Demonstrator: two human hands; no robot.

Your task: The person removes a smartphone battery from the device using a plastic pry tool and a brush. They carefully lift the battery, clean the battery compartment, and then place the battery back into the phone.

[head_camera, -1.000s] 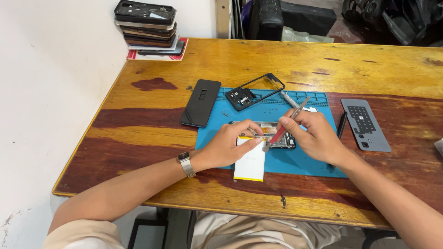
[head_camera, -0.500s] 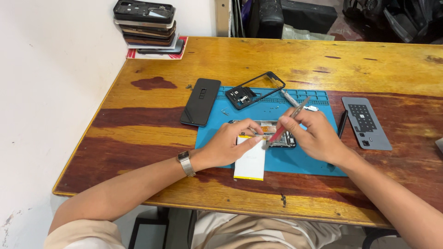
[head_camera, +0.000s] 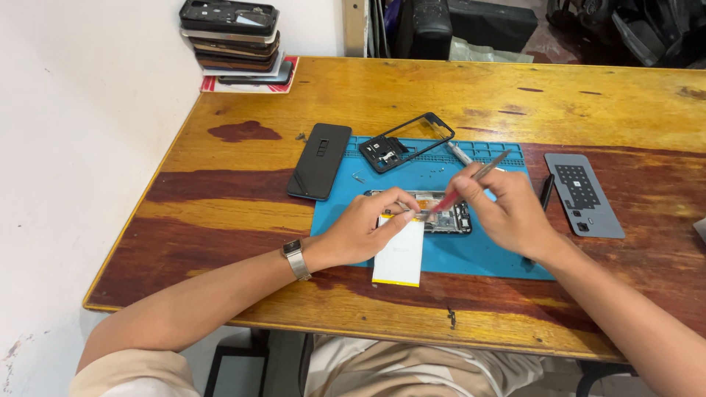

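While we compared the earlier views, little had shifted: our left hand (head_camera: 364,228) still pinched the opened phone (head_camera: 434,213) on the blue mat (head_camera: 478,250), near the white battery (head_camera: 401,254), and our right hand (head_camera: 507,213) kept gripping the red-tipped tool (head_camera: 471,184).

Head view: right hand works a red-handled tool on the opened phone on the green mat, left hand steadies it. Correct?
One error: the mat is blue, not green, as the head view shows. The right hand does hold the red-handled tool over the opened phone, and the left hand steadies it.
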